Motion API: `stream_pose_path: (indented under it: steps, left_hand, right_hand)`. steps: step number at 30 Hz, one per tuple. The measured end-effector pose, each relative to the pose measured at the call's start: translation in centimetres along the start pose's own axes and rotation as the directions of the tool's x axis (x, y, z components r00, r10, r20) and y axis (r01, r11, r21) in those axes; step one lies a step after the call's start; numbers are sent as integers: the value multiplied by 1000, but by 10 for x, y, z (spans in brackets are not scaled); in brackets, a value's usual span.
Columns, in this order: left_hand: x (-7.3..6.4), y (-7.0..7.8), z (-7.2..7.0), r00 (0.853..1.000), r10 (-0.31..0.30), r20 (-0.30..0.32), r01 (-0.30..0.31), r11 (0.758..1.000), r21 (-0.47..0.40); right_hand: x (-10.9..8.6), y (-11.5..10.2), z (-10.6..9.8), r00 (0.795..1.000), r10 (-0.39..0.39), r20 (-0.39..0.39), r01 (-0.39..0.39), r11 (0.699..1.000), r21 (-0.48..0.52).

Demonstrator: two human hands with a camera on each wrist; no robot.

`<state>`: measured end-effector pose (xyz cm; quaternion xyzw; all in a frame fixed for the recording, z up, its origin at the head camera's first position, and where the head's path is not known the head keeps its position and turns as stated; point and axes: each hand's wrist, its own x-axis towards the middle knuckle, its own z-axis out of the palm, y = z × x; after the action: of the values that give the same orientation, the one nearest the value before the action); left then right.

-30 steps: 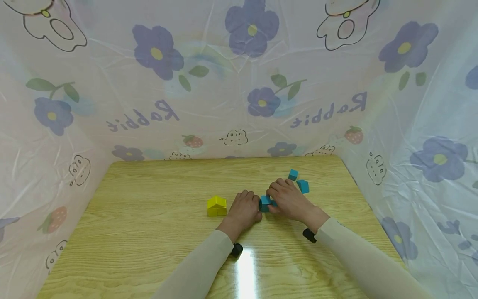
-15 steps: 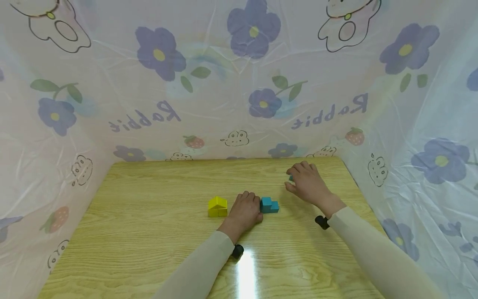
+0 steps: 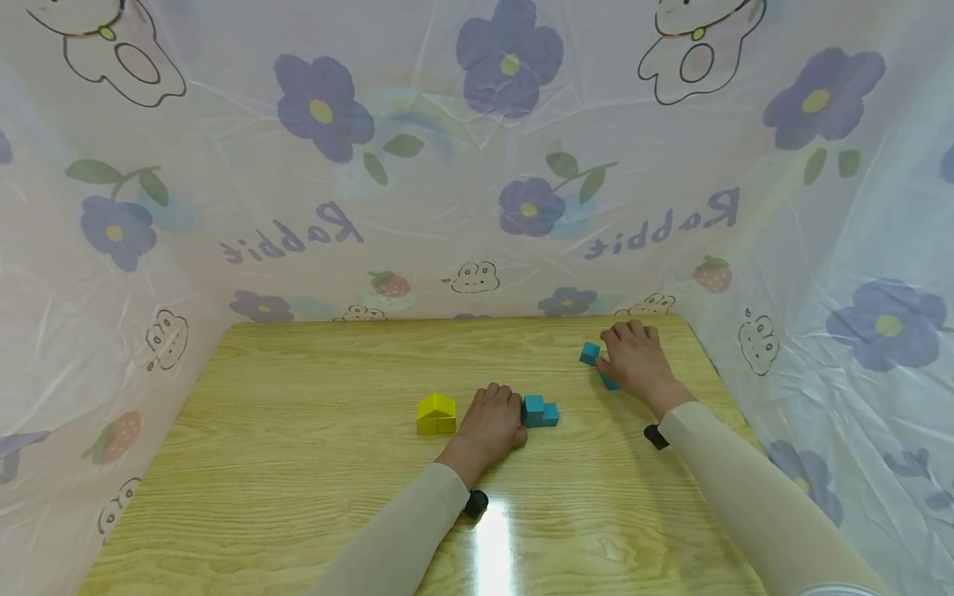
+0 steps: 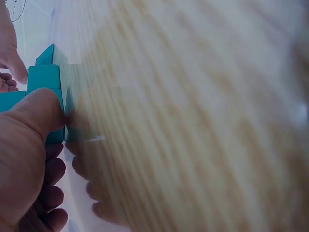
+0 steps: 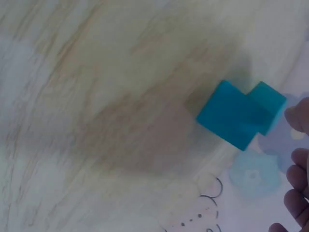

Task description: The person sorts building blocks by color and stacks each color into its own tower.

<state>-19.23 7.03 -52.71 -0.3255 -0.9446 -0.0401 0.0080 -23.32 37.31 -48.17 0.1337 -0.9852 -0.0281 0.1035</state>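
In the head view, my left hand (image 3: 488,426) holds the left side of a small step-shaped group of blue blocks (image 3: 533,409). Its thumb (image 4: 43,108) lies curled against a blue block (image 4: 44,76) in the left wrist view, the other fingers beyond. Farther back on the right, my right hand (image 3: 637,360) hovers with loose fingers over a blue wedge-like block (image 3: 609,382), partly covering it. A blue cube (image 3: 590,353) sits just left of that hand. The right wrist view shows the wedge-like block (image 5: 229,116) and cube (image 5: 269,102), apart from the thumb.
Several yellow blocks (image 3: 436,414) form a little house to the left of my left hand. The wooden table (image 3: 313,488) ends at a patterned sheet (image 3: 417,199) behind, and the sheet also rises at both sides.
My right hand has left the step-shaped blue blocks, passed over the cube, and moved back and right to the wedge-like block. A low blue block now shows uncovered. The left hand stays put.
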Motion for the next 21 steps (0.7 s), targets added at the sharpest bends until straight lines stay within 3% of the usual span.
stream_pose_path:
  steps: [9, 21]
  left_hand:
    - [1, -1, 3, 1000, 1, -7, -1, 1000, -2]
    - [0, -1, 0, 1000, -1, -1, 1, 1000, 10]
  right_hand:
    - [6, -5, 8, 997, 14, 79, -11, 999, -42]
    - [8, -8, 21, 996, 32, 88, -28, 998, -48]
